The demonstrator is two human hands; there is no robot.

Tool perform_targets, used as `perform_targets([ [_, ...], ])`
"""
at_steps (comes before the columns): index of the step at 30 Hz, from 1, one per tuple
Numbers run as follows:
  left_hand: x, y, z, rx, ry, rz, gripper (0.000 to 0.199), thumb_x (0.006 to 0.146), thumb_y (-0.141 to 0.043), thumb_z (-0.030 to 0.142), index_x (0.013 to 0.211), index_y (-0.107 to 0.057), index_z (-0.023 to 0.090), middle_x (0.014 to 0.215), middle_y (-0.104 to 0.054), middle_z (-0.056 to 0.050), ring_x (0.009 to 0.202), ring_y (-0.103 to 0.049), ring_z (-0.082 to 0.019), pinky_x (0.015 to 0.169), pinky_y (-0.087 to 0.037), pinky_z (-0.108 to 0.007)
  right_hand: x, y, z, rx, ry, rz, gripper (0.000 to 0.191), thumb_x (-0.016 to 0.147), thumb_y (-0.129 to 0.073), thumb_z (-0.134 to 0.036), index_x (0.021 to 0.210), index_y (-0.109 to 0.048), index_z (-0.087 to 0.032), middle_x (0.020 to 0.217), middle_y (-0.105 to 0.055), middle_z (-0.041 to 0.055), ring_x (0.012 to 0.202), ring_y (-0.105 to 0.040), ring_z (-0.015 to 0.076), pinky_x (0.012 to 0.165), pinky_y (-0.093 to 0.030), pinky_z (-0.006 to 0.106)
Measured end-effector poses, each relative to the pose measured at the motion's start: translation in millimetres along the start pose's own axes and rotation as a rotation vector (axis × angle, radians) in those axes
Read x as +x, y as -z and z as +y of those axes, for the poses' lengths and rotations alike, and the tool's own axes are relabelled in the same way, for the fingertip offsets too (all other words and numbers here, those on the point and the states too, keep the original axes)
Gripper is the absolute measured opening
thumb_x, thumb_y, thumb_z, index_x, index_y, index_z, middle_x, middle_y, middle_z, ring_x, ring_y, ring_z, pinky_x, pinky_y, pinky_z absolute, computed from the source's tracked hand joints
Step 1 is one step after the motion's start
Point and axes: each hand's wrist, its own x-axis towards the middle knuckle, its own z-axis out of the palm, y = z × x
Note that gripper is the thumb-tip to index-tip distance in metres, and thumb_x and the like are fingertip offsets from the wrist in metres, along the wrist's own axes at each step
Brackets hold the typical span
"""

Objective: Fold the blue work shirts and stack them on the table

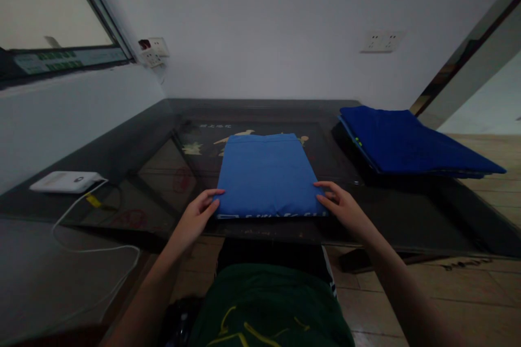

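A folded light-blue cloth point(266, 173) lies flat on the dark glass-topped table in front of me. White printing shows along its near edge, too cut off by the fold to read. My left hand point(200, 210) pinches the cloth's near left corner between thumb and fingers. On the opposite side, my right hand point(337, 203) holds the near right edge the same way, its thumb below and fingers above. Whether the cloth is a garment or a bag, I cannot tell.
To the right, a stack of folded darker blue cloth point(411, 143) overhangs the table's point(134, 168) right side. A white power bank point(65, 181) with a cable point(95, 250) sits at the left. Wall sockets point(381, 42) are beyond the table.
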Motion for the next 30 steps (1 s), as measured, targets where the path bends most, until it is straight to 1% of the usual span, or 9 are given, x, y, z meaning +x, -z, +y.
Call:
perform_targets([
  [4, -7, 2.3, 4, -0.109, 0.007, 0.027, 0.052, 0.073, -0.060, 0.058, 0.109, -0.064, 0.022, 0.085, -0.069, -0.005, 0.076, -0.063, -0.021, 0.066, -0.050, -0.029, -6, 2, 1, -0.028, 0.050, 0.045, 0.043, 0.074, -0.064, -0.045, 0.112, -0.059, -0.024, 0.059, -0.043, -0.0051, 0.051, -0.045, 0.0127, 0.048, -0.035, 0.024],
  [6, -9, 0.4, 6, -0.175, 0.012, 0.055, 0.052, 0.072, -0.062, 0.056, 0.109, -0.062, 0.020, 0.085, -0.067, -0.005, 0.075, -0.061, -0.019, 0.065, -0.048, -0.027, -7, 3, 2, -0.018, 0.064, 0.072, 0.043, 0.074, -0.065, -0.045, 0.111, -0.060, -0.023, 0.064, -0.047, -0.0038, 0.056, -0.049, 0.0128, 0.051, -0.039, 0.024],
  [9, -11, -3.8, 7, -0.176, 0.020, 0.079, 0.049, 0.073, -0.063, 0.053, 0.107, -0.062, 0.017, 0.079, -0.063, -0.003, 0.070, -0.058, -0.016, 0.062, -0.045, -0.024, -8, 2, 5, 0.047, 0.075, 0.121, 0.044, 0.074, -0.067, -0.044, 0.110, -0.059, -0.020, 0.082, -0.059, 0.0017, 0.069, -0.058, 0.0143, 0.062, -0.047, 0.026],
  [11, -10, -5.9, 4, -0.138, 0.013, 0.077, 0.048, 0.073, -0.062, 0.051, 0.107, -0.062, 0.017, 0.077, -0.061, -0.002, 0.068, -0.057, -0.015, 0.060, -0.044, -0.024, -7, 1, 8, 0.085, 0.073, 0.150, 0.044, 0.074, -0.068, -0.044, 0.110, -0.059, -0.020, 0.094, -0.061, 0.0046, 0.076, -0.061, 0.0150, 0.066, -0.050, 0.027],
  [13, -9, -7.2, 0, -0.099, 0.004, 0.064, 0.051, 0.074, -0.061, 0.051, 0.111, -0.060, 0.016, 0.077, -0.062, -0.002, 0.069, -0.058, -0.016, 0.062, -0.046, -0.026, -6, -1, 11, 0.087, 0.070, 0.166, 0.044, 0.075, -0.068, -0.045, 0.110, -0.059, -0.020, 0.098, -0.060, 0.0049, 0.075, -0.060, 0.0145, 0.066, -0.050, 0.027],
  [16, -7, -9.3, -4, -0.008, -0.006, 0.058, 0.053, 0.077, -0.056, 0.051, 0.117, -0.058, 0.016, 0.078, -0.062, -0.003, 0.073, -0.060, -0.018, 0.067, -0.047, -0.029, -6, -3, 11, 0.028, 0.084, 0.154, 0.043, 0.076, -0.066, -0.045, 0.109, -0.060, -0.019, 0.081, -0.056, 0.0003, 0.065, -0.055, 0.0124, 0.060, -0.045, 0.025],
  [18, -5, -11.5, -3, 0.077, -0.024, 0.078, 0.051, 0.079, -0.052, 0.051, 0.117, -0.059, 0.017, 0.078, -0.062, -0.003, 0.072, -0.060, -0.019, 0.066, -0.047, -0.029, -5, -5, 8, -0.036, 0.086, 0.137, 0.042, 0.078, -0.063, -0.046, 0.109, -0.060, -0.017, 0.065, -0.046, -0.0045, 0.056, -0.046, 0.0110, 0.053, -0.038, 0.023],
  [21, -2, -15.4, -1, 0.187, -0.054, 0.132, 0.046, 0.082, -0.049, 0.048, 0.114, -0.062, 0.017, 0.077, -0.063, -0.003, 0.070, -0.059, -0.019, 0.062, -0.045, -0.028, -5, -9, 2, -0.111, 0.073, 0.146, 0.043, 0.081, -0.057, -0.047, 0.110, -0.060, -0.015, 0.056, -0.035, -0.0074, 0.051, -0.036, 0.0108, 0.049, -0.030, 0.023],
  [30, 0, -18.9, -9, 0.331, -0.064, 0.186, 0.040, 0.090, -0.041, 0.043, 0.116, -0.061, 0.020, 0.076, -0.065, -0.002, 0.068, -0.062, -0.019, 0.063, -0.045, -0.027, 0, -16, -2, -0.255, 0.019, 0.235, 0.042, 0.083, -0.047, -0.046, 0.109, -0.061, -0.017, 0.060, -0.053, -0.0015, 0.052, -0.047, 0.0149, 0.050, -0.033, 0.025],
])
